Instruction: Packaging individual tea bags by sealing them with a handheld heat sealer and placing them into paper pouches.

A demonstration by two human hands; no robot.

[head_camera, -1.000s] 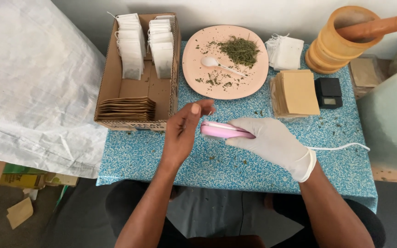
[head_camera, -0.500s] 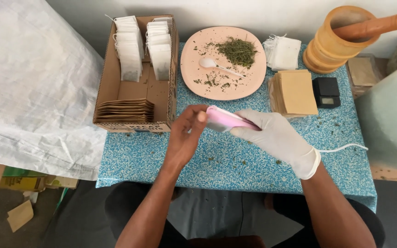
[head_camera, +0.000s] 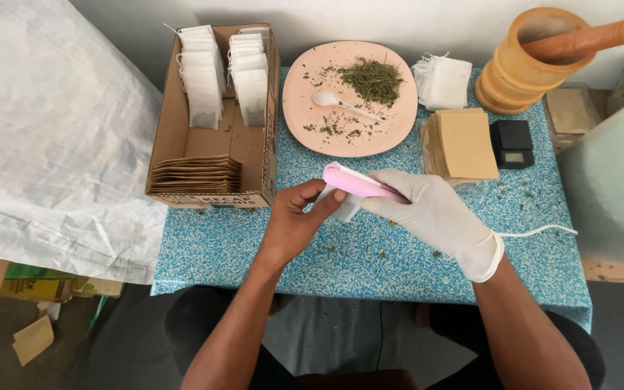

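Note:
My right hand [head_camera: 433, 211], in a white glove, grips a pink handheld sealer [head_camera: 355, 180] with a white cord [head_camera: 536, 232] trailing to the right. My bare left hand [head_camera: 294, 220] pinches a small white tea bag [head_camera: 345, 205] and holds it in the sealer's jaw, above the blue speckled table [head_camera: 370, 260]. Both hands meet just right of the cardboard box's front corner.
A cardboard box [head_camera: 171, 144] holds two rows of white filled bags and a stack of brown envelopes [head_camera: 195, 175]. Behind are a pink plate [head_camera: 305, 87] with dried herbs and a white spoon, empty white bags [head_camera: 443, 81], brown envelopes [head_camera: 464, 143], a black scale [head_camera: 512, 143], a wooden mortar with pestle [head_camera: 536, 61].
The sealer has been lifted and tilted up off the table. My left hand has brought the small white bag into its jaw.

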